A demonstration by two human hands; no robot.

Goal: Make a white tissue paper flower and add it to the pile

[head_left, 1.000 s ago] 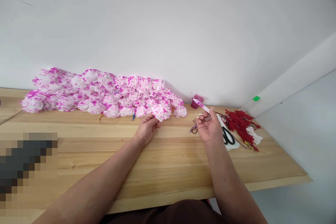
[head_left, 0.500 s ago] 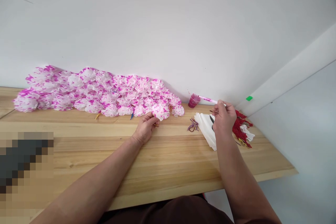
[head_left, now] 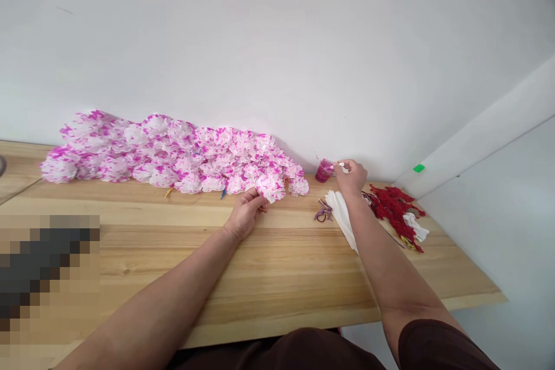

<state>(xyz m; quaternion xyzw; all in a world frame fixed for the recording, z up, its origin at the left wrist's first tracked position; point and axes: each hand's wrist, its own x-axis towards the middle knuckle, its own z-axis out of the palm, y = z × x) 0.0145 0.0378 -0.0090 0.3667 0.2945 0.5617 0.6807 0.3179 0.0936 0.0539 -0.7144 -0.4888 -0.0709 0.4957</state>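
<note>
My left hand [head_left: 248,211] is closed around the underside of a white paper flower [head_left: 272,187] splashed with magenta. This flower sits at the front of a long bank of similar paper flowers [head_left: 173,150] against the wall. At the right, my right hand [head_left: 353,176] pinches a slim white stick [head_left: 341,166], whose lower end reaches into a small clear cup [head_left: 324,171] of magenta liquid. Whether the stick is a brush or a dropper, I cannot tell. Below my right forearm lies folded white paper [head_left: 340,214], partly covered by the arm.
Purple and brown ties [head_left: 323,212] lie left of the white paper. Red crumpled material [head_left: 396,208] with white and yellow scraps spreads at the right end of the wooden table [head_left: 277,283]. A green tab [head_left: 418,168] is stuck near the wall corner. A dark blurred object [head_left: 43,260] lies at left.
My right hand has moved left and forward to the cup, bringing the stick's end into it. The left hand still holds the same flower. The view has shifted slightly.
</note>
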